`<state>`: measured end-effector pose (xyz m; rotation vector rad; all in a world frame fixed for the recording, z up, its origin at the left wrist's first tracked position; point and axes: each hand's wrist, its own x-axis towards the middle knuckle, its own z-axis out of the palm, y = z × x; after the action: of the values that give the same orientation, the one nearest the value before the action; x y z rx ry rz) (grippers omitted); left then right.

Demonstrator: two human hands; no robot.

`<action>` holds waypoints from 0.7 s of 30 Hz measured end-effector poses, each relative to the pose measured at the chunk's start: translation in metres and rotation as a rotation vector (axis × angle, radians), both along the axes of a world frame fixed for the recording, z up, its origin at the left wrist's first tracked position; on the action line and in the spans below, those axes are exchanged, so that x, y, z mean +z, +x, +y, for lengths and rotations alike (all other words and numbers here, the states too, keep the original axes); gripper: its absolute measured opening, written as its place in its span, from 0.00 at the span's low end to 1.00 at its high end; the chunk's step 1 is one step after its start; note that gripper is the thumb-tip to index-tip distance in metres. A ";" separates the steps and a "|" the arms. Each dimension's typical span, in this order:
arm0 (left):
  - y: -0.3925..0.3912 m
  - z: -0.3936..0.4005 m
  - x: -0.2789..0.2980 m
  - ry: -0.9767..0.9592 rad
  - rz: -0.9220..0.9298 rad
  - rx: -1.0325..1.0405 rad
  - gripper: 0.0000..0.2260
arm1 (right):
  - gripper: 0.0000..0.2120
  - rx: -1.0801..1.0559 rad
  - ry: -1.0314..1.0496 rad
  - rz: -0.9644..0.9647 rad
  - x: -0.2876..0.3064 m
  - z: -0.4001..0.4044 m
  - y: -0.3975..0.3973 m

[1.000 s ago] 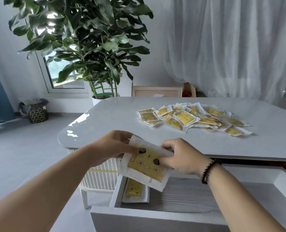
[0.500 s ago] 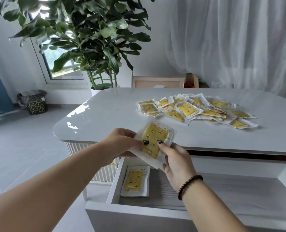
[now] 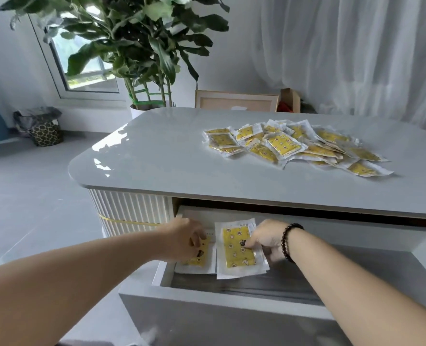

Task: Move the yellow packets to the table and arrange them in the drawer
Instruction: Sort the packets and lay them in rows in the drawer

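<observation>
Right hand [image 3: 265, 242] pinching yellow packet [image 3: 239, 247] in drawer [image 3: 207, 293], left hand [image 3: 190, 239] pressing neighbouring packet [image 3: 197, 260]

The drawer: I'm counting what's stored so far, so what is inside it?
Two yellow packets lie side by side in the drawer: one under the right hand, one partly covered by the left hand. Arms hide the rest.

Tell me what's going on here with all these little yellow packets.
A person is filling the open drawer under the grey table with yellow packets. The right hand pinches one packet and lays it in the drawer's left end, beside another packet that the left hand is touching. Only these two packets show in the drawer. A loose pile of packets lies on the tabletop, not yet put away.
</observation>
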<state>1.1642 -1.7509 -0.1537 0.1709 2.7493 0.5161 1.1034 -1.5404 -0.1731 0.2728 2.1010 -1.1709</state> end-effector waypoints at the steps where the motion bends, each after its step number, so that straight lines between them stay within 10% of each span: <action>1: 0.000 0.001 -0.004 -0.067 0.010 -0.060 0.18 | 0.18 -0.010 0.040 -0.018 -0.010 0.001 -0.008; 8: -0.007 0.006 -0.042 -0.546 0.090 -0.433 0.21 | 0.21 0.008 0.261 -0.064 -0.027 -0.009 -0.021; 21: -0.013 0.001 -0.058 -0.570 0.200 -0.481 0.22 | 0.12 0.119 0.270 0.149 -0.051 -0.010 -0.029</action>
<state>1.1512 -1.7504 -0.2122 0.7401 2.7698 -0.4267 1.0745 -1.5499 -0.2242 0.1847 2.3735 -0.8605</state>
